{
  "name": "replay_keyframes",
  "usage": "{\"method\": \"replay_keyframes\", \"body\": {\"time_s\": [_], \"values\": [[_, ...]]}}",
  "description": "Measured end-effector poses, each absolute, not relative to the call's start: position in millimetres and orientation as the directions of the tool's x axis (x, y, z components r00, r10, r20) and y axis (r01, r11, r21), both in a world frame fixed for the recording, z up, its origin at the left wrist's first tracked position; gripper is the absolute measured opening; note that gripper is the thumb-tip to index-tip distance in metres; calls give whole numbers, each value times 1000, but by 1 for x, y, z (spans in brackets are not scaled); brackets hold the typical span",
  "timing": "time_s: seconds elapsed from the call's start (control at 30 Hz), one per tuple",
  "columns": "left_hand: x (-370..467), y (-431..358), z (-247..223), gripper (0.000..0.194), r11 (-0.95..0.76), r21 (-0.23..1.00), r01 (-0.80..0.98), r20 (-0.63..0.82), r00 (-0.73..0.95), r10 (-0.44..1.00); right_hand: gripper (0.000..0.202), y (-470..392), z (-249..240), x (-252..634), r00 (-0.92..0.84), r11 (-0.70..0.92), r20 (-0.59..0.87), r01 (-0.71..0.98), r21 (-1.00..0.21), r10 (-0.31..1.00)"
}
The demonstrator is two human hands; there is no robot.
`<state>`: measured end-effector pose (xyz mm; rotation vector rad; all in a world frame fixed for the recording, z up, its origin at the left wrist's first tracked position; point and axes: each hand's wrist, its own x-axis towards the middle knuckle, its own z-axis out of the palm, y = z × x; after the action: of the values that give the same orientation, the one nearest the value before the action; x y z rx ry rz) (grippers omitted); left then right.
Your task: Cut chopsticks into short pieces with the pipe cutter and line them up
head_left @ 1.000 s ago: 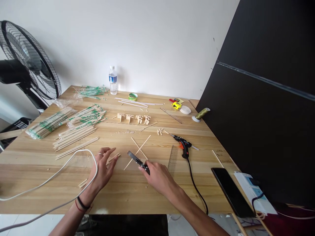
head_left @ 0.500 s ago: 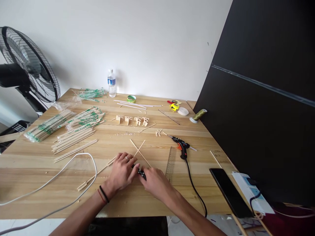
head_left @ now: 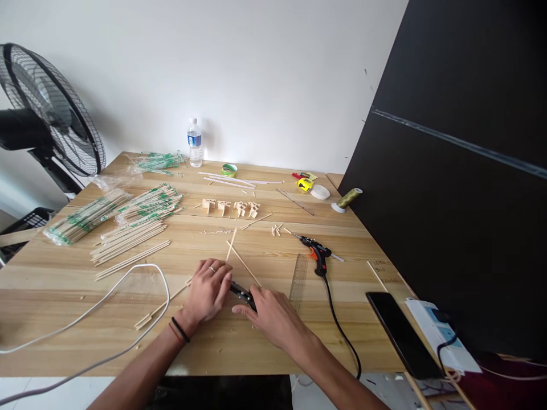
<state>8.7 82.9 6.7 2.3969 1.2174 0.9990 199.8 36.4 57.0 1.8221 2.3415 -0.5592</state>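
Observation:
My left hand (head_left: 209, 290) is closed near the table's front, fingers curled round a thin wooden stick (head_left: 231, 245) whose far end sticks out beyond them. My right hand (head_left: 273, 313) grips a dark metal hand tool (head_left: 243, 294), its kind partly hidden by my fingers; the thumb is stretched out to the left. The tool's front end reaches to my left fingertips, where contact with the stick is hidden. A second wooden stick (head_left: 244, 263) lies slanted on the table just beyond the tool. Right of my right hand lies a clear ruler (head_left: 298, 279).
A glue gun (head_left: 317, 253) with a black cord lies at right, a phone (head_left: 401, 333) and power strip (head_left: 444, 336) farther right. Bundled sticks (head_left: 128, 242) and a white cable (head_left: 164, 285) lie left. Small stick assemblies (head_left: 231, 208) stand behind. A water bottle (head_left: 194, 145) stands near the wall.
The stick in my left hand has turned more upright, away from its crossing over the other stick. My hands have drawn slightly apart, and more of the tool shows between them.

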Motion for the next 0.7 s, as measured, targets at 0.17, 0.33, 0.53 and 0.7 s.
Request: {"method": "replay_keyframes", "body": {"time_s": [0.17,0.33,0.53,0.7], "values": [[-15,88,17,26,-484,631,607,490,172,855,38,29,58,222,-226,50,-276,849,-526,934],[-27,69,28,25,-452,715,533,405,211,890,34,23,52,235,-162,-126,-238,505,-854,958],[-4,29,32,25,-254,904,344,118,370,921,56,27,45,213,-152,-247,-240,-30,-968,959],[-5,19,26,22,-26,988,152,-14,257,966,100,28,32,203,-333,-154,-42,-318,-935,942]]}}
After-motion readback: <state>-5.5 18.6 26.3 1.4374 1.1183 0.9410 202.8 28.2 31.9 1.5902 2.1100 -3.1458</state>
